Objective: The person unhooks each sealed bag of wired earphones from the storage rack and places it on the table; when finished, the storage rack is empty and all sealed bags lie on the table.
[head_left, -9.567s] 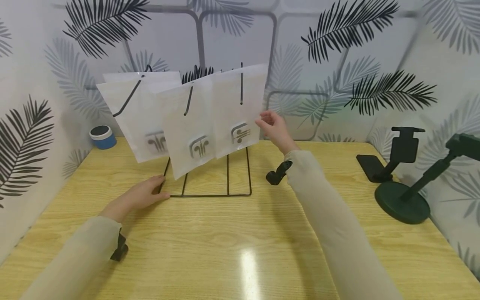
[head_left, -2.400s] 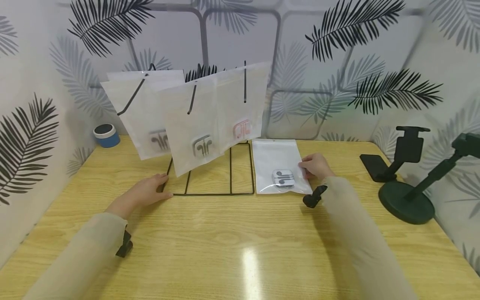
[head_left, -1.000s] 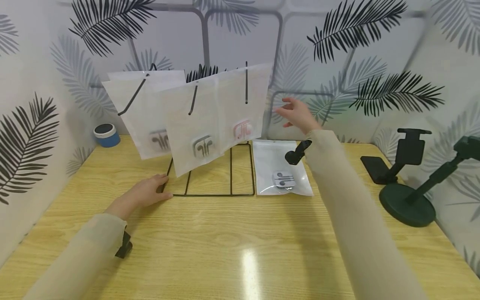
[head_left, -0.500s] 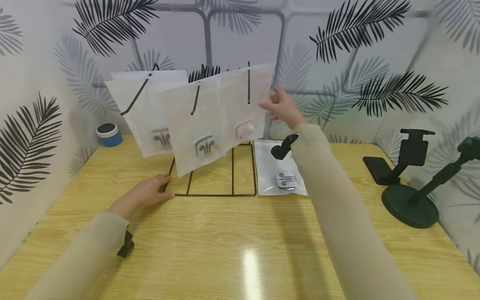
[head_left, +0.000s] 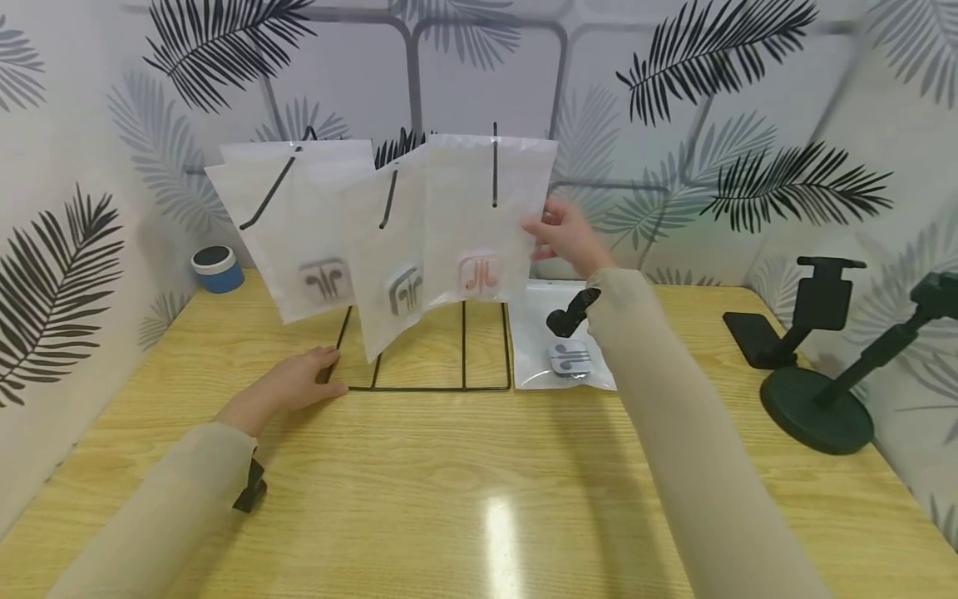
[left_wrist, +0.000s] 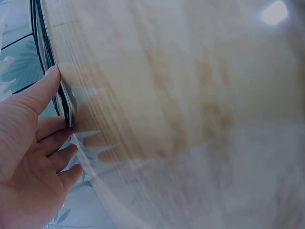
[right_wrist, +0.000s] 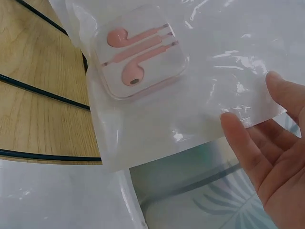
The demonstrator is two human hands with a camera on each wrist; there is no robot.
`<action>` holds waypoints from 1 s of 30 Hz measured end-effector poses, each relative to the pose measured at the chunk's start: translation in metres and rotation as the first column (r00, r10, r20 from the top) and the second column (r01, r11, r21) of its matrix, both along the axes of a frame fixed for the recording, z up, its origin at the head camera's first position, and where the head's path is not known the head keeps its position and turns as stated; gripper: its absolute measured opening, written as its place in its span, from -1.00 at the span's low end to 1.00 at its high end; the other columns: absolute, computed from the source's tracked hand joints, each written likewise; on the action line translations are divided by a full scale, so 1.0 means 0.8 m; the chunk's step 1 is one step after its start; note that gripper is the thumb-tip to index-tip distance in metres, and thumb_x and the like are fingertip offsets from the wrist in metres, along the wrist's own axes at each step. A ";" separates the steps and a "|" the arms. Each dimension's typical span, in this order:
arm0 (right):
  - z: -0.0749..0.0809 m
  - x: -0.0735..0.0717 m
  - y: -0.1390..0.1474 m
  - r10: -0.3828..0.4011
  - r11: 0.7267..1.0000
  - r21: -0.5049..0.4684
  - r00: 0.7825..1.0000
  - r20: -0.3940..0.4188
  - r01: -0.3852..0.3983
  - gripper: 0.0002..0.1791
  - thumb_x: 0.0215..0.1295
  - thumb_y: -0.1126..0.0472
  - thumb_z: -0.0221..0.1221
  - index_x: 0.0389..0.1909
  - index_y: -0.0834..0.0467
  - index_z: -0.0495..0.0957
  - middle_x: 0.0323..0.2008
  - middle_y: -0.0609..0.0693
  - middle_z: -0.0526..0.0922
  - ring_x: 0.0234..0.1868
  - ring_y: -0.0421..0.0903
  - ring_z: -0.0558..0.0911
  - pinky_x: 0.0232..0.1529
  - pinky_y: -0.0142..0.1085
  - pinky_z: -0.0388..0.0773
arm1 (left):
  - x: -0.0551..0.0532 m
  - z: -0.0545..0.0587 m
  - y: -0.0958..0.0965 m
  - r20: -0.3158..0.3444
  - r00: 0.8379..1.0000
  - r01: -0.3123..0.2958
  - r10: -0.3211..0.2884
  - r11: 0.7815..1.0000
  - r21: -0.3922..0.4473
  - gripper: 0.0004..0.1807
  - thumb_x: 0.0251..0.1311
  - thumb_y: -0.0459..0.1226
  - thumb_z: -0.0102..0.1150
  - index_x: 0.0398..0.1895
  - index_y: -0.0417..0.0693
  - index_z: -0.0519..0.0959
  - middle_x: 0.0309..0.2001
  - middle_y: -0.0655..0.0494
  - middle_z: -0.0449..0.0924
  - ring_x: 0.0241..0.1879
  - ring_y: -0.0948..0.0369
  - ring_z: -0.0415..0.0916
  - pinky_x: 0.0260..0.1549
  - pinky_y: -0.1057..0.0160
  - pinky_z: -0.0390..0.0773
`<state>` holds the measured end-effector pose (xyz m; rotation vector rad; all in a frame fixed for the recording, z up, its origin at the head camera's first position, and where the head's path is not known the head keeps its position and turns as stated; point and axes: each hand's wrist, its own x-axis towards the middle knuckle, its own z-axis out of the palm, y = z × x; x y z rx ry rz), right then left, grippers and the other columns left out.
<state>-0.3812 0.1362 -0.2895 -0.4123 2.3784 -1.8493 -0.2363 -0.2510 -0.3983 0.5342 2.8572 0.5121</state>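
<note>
A black wire display rack [head_left: 427, 389] stands on the table, its hooks carrying several white zip bags. In the front right bag [head_left: 458, 208] a clear square case of pink earphones [right_wrist: 143, 62] shows through. My right hand [head_left: 572, 237] pinches that bag's right edge, thumb on the front and some fingers behind. My left hand [head_left: 288, 387] holds the near left corner of the rack's base, thumb along one rod and fingers at the other. Beside the rack, a bag [head_left: 533, 358] with dark earphones [head_left: 570, 358] lies flat, partly covered by my right forearm.
Other hanging bags [head_left: 280, 241] crowd the rack's left side. A blue round container [head_left: 218, 270] with a dark top sits at the back left. On the right, a black phone [head_left: 748, 339] lies by a dark green stand [head_left: 817, 412]. Patterned walls close off the back.
The dark-earphone bag came off the front right hook and was laid on the table. My right hand then rose to the pink-earphone bag, which has turned and swung slightly. My left hand stayed put.
</note>
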 end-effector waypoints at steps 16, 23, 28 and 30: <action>-0.020 0.014 0.002 -0.076 0.986 -0.154 0.995 -0.071 0.064 -0.70 0.28 0.28 0.13 -0.02 0.37 0.49 -0.13 0.21 0.57 -0.30 -0.08 0.60 -0.35 -0.32 0.60 | -0.002 -0.001 0.000 0.003 1.000 -0.003 0.003 1.000 -0.014 -0.22 0.22 -0.07 0.12 0.29 -0.49 0.14 0.29 -0.43 0.05 0.25 -0.31 -0.01 0.16 -0.21 0.08; -0.022 0.026 0.004 -0.115 0.982 -0.162 0.990 -0.079 0.101 -0.75 0.27 0.31 0.14 -0.10 0.38 0.50 -0.28 0.12 0.60 -0.50 -0.15 0.56 -0.44 -0.38 0.58 | -0.001 -0.005 0.000 0.009 1.000 -0.005 0.005 1.000 -0.009 -0.21 0.22 -0.07 0.12 0.29 -0.48 0.13 0.29 -0.42 0.04 0.25 -0.30 -0.01 0.16 -0.22 0.07; -0.018 0.038 0.005 -0.121 0.978 -0.179 0.990 -0.078 0.105 -0.75 0.27 0.34 0.13 -0.11 0.43 0.49 -0.41 0.07 0.60 -0.60 -0.18 0.54 -0.50 -0.40 0.57 | 0.000 -0.002 0.002 0.011 1.000 -0.006 0.007 1.000 -0.011 -0.22 0.23 -0.07 0.11 0.29 -0.48 0.13 0.30 -0.42 0.03 0.25 -0.30 -0.02 0.16 -0.22 0.07; -0.018 0.042 0.007 -0.114 0.979 -0.178 0.989 -0.089 0.097 -0.75 0.27 0.35 0.13 -0.12 0.44 0.50 -0.44 0.05 0.60 -0.61 -0.18 0.54 -0.51 -0.40 0.57 | 0.000 -0.001 0.002 0.013 1.000 -0.007 0.007 1.000 -0.011 -0.22 0.23 -0.07 0.11 0.29 -0.49 0.13 0.29 -0.42 0.03 0.25 -0.31 -0.02 0.16 -0.22 0.07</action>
